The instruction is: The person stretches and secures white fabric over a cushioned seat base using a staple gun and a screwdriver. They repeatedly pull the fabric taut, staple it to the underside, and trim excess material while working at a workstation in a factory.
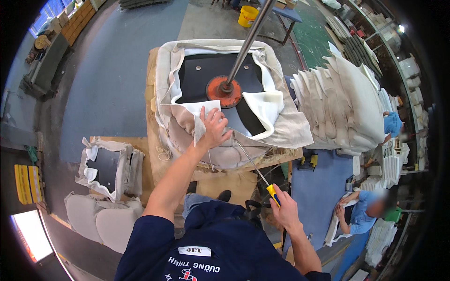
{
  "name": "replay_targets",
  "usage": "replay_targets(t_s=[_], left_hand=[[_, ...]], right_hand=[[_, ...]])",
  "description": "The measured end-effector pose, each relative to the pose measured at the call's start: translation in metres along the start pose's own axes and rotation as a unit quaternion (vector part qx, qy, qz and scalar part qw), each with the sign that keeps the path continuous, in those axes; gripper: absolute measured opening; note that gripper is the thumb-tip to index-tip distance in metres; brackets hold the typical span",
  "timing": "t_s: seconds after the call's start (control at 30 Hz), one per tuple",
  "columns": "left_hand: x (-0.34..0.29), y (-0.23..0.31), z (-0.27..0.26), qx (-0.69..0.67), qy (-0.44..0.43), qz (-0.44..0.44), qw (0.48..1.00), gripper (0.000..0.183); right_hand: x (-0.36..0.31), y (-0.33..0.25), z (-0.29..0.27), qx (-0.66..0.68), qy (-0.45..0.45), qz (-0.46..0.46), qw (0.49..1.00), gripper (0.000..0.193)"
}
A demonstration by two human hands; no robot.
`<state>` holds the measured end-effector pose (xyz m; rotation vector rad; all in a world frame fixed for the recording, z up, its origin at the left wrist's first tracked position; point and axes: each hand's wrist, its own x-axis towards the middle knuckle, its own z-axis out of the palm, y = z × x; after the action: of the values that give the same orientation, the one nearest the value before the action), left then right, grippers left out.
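Observation:
An upholstered cushion (255, 150) lies before me, with its beige fabric cover (293, 122) folded over the rim. Inside the folds shows a black panel (201, 70), edged by white lining (265, 107). A metal rod (251, 38) ending in a round red disc (224, 92) bears down on the panel. At the cushion's near side, my left hand (214, 127) grips the fabric with bent fingers. My right hand (284, 207) is closed round the yellow and blue handle of a long screwdriver (258, 171). The screwdriver's tip meets the near fabric edge beside my left hand; its very end is hidden.
Stacked beige covers (337, 105) rise at the right. A similar cushion (105, 168) and padded pieces (115, 225) sit at the lower left. A co-worker (363, 218) handles a piece at the right, another person (393, 124) beyond. A yellow bucket (247, 17) stands at the back.

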<state>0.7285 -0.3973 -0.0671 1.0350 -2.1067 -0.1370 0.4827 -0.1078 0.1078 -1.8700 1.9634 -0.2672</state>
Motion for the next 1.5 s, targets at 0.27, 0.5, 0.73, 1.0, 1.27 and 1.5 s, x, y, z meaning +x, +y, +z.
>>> replay_targets(t_s=[0.27, 0.5, 0.73, 1.0, 1.27, 1.5], left_hand=[[-0.001, -0.013, 0.003, -0.021, 0.001, 0.007, 1.0, 0.037], [-0.001, -0.021, 0.001, -0.012, -0.011, 0.013, 1.0, 0.036], [0.002, -0.017, -0.007, -0.003, -0.016, 0.014, 1.0, 0.031], [0.011, -0.009, -0.006, 0.0, -0.044, 0.011, 0.999, 0.024], [0.015, 0.006, -0.005, 0.008, -0.088, -0.008, 0.996, 0.021], [0.023, 0.021, -0.013, 0.026, -0.144, -0.001, 0.989, 0.016]], right_hand=[[0.037, -0.013, -0.025, -0.107, -0.054, -0.038, 0.992, 0.055], [0.064, -0.028, -0.059, -0.144, -0.129, -0.055, 0.98, 0.055], [0.098, -0.033, -0.087, -0.207, -0.143, -0.109, 0.962, 0.049], [0.05, 0.014, -0.003, 0.014, -0.056, 0.0, 0.998, 0.052], [0.067, -0.008, -0.034, -0.046, -0.089, 0.05, 0.994, 0.05], [0.041, 0.011, 0.01, 0.146, -0.023, 0.089, 0.985, 0.046]])
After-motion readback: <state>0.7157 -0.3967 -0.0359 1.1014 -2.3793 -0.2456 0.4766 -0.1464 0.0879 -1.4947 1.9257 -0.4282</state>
